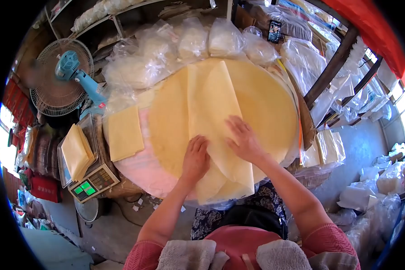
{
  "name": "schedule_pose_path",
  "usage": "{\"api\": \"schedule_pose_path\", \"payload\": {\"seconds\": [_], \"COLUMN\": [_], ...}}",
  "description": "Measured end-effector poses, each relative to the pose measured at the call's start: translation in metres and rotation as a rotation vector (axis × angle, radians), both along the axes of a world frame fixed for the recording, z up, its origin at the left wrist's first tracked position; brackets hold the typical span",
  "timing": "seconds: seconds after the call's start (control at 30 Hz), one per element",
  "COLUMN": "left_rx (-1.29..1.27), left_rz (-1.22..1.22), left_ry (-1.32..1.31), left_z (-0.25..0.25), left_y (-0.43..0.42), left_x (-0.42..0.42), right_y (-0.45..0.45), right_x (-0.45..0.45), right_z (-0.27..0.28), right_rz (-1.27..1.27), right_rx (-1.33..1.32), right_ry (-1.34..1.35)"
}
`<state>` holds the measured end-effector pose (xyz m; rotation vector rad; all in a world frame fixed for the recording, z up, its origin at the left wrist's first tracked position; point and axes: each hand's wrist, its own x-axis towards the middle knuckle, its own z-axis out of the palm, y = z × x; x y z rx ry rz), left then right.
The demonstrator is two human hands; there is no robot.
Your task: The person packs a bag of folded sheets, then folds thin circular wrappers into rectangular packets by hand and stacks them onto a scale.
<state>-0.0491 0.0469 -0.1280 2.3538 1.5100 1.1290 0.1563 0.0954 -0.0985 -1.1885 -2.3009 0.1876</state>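
Large, thin, pale-yellow round sheets, pancake-like, lie in a wide stack (pixel 267 101) in front of me. The top sheet (pixel 213 105) is folded into a long strip with overlapping layers, and its near end hangs toward my lap. My left hand (pixel 196 155) rests on the strip's left edge, its fingers slightly bent and lying on the sheet. My right hand (pixel 244 138) lies on the folded layers to the right, fingers spread and a little blurred. Neither palm can be seen. Left of the stack lies a folded sheet packet (pixel 125 133).
A digital scale (pixel 96 182) at the left carries several folded sheets (pixel 77 153). Behind it stands a blue fan (pixel 69 67). Filled plastic bags (pixel 193 40) line the back of the table, with a phone (pixel 274 31) beyond. A metal post (pixel 335 65) slants up at the right.
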Motion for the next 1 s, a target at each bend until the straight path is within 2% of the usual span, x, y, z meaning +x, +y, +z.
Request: {"api": "schedule_pose_path", "payload": {"seconds": [0.13, 0.33, 0.47, 0.57, 0.73, 0.83, 1.0], "left_rx": [-0.021, -0.022, -0.004, -0.001, -0.037, -0.185, -0.33], "left_rz": [-0.004, -0.023, 0.021, 0.028, 0.012, -0.155, -0.311], "left_ry": [-0.02, -0.083, -0.032, -0.034, -0.069, -0.114, 0.153], "left_z": [0.009, 0.012, 0.0, -0.007, -0.005, -0.004, 0.03], "left_y": [-0.002, -0.002, 0.001, 0.002, -0.001, 0.0, -0.045], "left_x": [0.002, 0.002, 0.003, 0.005, 0.003, -0.017, -0.046], "right_y": [0.016, 0.017, 0.016, 0.004, -0.036, -0.052, -0.069], "right_x": [0.012, -0.007, -0.006, 0.004, 0.03, 0.05, 0.082], "right_z": [-0.015, -0.033, -0.036, -0.039, -0.026, -0.022, -0.01], "right_rz": [-0.165, -0.274, -0.293, -0.232, 0.005, 0.12, 0.352], "right_rx": [-0.057, -0.066, -0.035, -0.026, -0.015, -0.051, -0.108], "right_ry": [-0.026, -0.101, -0.214, -0.239, -0.322, -0.363, -0.419]}}
